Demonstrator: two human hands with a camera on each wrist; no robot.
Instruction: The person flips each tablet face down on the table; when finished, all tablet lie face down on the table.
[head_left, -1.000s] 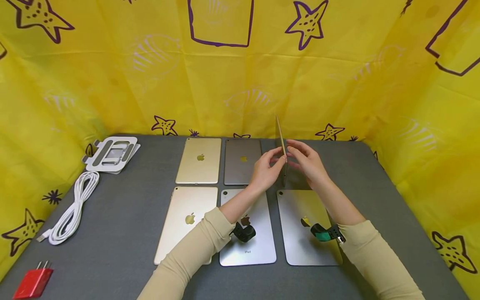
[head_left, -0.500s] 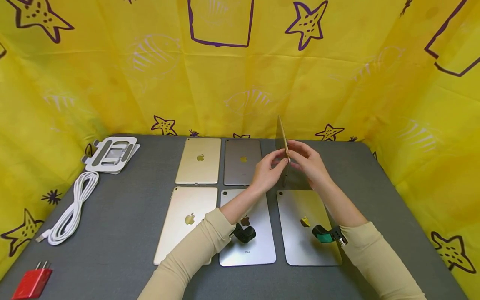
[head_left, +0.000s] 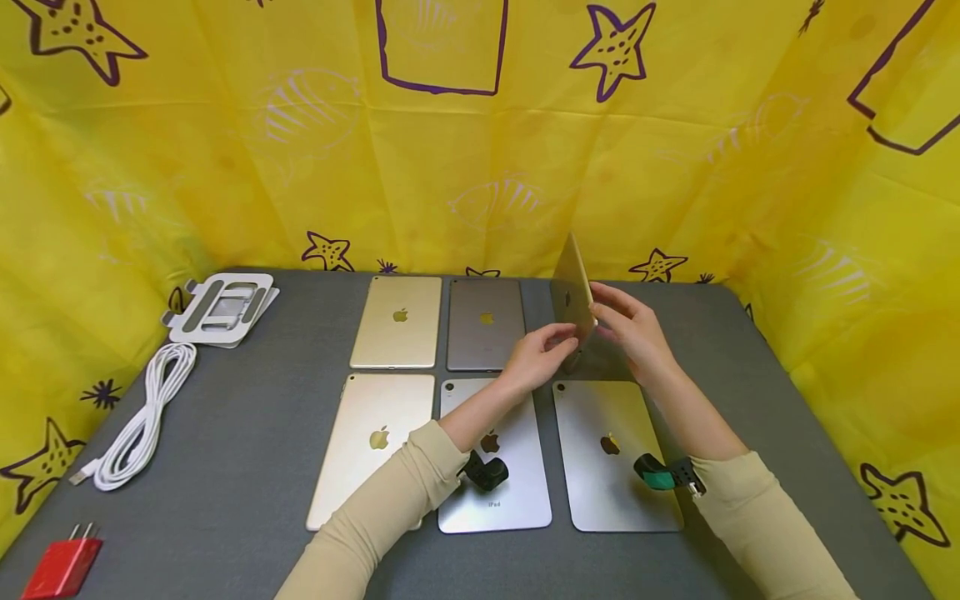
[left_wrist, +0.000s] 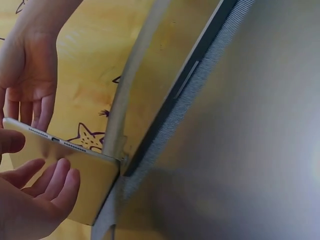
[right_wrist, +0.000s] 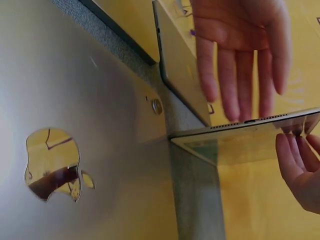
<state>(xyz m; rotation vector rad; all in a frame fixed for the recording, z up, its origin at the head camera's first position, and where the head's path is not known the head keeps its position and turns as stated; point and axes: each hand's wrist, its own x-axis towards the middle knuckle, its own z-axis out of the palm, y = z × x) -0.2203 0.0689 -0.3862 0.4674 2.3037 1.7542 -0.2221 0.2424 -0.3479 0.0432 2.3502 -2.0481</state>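
Observation:
A gold tablet (head_left: 570,287) stands nearly upright on edge at the back right, its gold back turned left and its glossy screen right. My right hand (head_left: 637,337) grips it by the near edge and screen side; its fingertips touch the screen in the right wrist view. On the other side is my left hand (head_left: 536,358), its fingers extended beside the gold back, thumb off the edge. Under my forearms lie a silver tablet (head_left: 517,492) marked iPad and another silver tablet (head_left: 600,483), both back up. A grey tablet (head_left: 480,333) lies left of the raised one.
Two more gold tablets, one at the back (head_left: 397,333) and one in front (head_left: 360,450), lie to the left. Farther left are a folded white stand (head_left: 225,308), a coiled white cable (head_left: 150,417) and a red plug adapter (head_left: 63,567). A yellow curtain (head_left: 487,150) surrounds the grey table.
The raised tablet has turned so more of its back shows, and has shifted slightly right with my right hand. My left hand has slid off its near edge and nearer me.

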